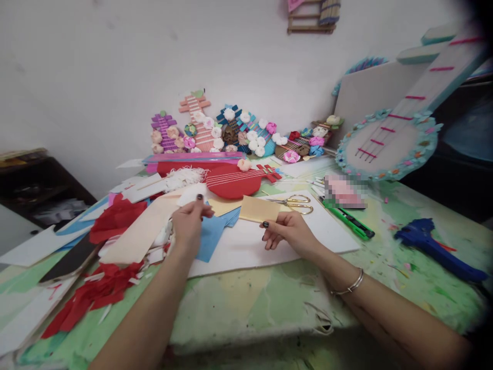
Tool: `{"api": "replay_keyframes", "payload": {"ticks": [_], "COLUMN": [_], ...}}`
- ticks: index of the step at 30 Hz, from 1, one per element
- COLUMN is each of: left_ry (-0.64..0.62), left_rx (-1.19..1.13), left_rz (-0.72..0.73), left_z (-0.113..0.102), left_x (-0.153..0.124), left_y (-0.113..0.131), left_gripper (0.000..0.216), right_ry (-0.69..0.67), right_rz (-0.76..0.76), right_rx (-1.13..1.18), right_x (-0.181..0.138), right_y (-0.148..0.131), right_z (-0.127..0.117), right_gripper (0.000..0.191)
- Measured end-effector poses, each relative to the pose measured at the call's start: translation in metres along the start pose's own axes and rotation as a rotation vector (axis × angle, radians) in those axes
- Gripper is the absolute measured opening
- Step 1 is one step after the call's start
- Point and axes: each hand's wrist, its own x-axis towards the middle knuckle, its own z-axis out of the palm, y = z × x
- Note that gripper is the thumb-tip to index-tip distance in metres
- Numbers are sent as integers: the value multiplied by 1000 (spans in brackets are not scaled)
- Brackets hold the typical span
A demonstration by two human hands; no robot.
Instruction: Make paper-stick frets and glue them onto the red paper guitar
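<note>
My right hand [287, 229] pinches a small tan paper piece [259, 209] by its near edge, holding it just above a white board [269, 241]. My left hand [188, 221] is closed over the pile of paper sheets on the left, fingertips touching a white paper scrap [191, 194] beside a blue sheet [211, 234]. A large cream sheet [138, 234] lies under the left wrist. Gold-handled scissors [296, 204] rest on the board just beyond the right hand.
A red paper guitar [231, 180] lies behind the hands. Red tissue paper [115, 218] is piled at left. A green utility knife [348, 219] and blue glue gun [435, 246] lie at right. Flower-covered craft guitars [231, 131] line the wall; a large round craft instrument [389, 144] leans at right.
</note>
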Motion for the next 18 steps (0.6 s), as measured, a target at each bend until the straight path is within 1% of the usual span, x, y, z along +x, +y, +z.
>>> {"api": "replay_keyframes", "payload": {"ticks": [1, 2, 3, 4, 5, 6, 8, 12, 15, 18], "left_ry": [-120, -267, -409, -548, -652, -708, -745, -702, -655, -633], "left_rx": [70, 100, 92, 59, 19, -16, -94, -179, -168, -168], "left_rz": [68, 137, 168, 156, 121, 73, -9, -90, -89, -68], "left_z": [4, 9, 13, 17, 20, 22, 25, 25, 25, 25], "left_x": [-6, -12, -18, -23, -28, -33, -38, -40, -39, -40], "left_y": [-2, -4, -5, -6, -7, -7, -7, -9, -8, -6], "left_gripper": [18, 13, 18, 28, 35, 38, 34, 21, 15, 12], "right_ry": [0, 4, 7, 6, -5, -25, -77, -146, -117, -22], "right_rz": [-8, -16, -24, -31, -39, -48, -68, -79, -98, -172], "right_rx": [5, 8, 5, -2, -11, -22, -40, -71, -122, -229], "right_x": [0, 0, 0, 0, 1, 1, 1, 0, -1, -2], "right_y": [0, 0, 1, 1, 1, 2, 3, 5, 7, 10], "right_z": [0, 1, 1, 2, 2, 2, 2, 4, 5, 5], "right_gripper": [33, 33, 33, 33, 33, 33, 32, 30, 29, 26]}}
